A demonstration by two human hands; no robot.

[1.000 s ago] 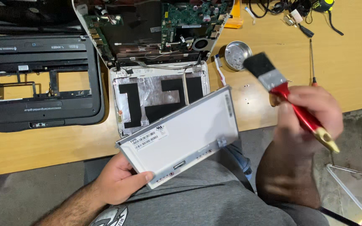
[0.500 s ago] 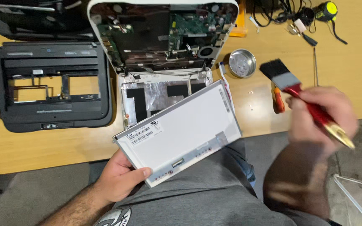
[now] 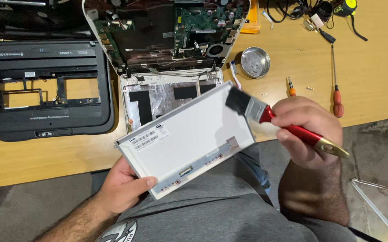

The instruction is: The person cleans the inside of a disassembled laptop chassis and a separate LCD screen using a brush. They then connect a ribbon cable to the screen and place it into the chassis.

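Brushing the bare screen panel (image 3: 187,139).
My left hand (image 3: 124,186) pinched its corner; my right hand (image 3: 308,130) clenched the brush (image 3: 265,112); pressing hard risked slipping.

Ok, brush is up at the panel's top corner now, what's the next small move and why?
Probably sweep the brush down across the screen panel toward its lower edge. The bristles sit at the upper right corner, most of the pale back lies unswept below, and the left hand braces the lower corner while the right hand grips the red handle.

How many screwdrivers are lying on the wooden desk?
2. A small orange-handled screwdriver lies just above the right hand; a longer red-handled screwdriver lies to its right. Others may hide among the cables at top.
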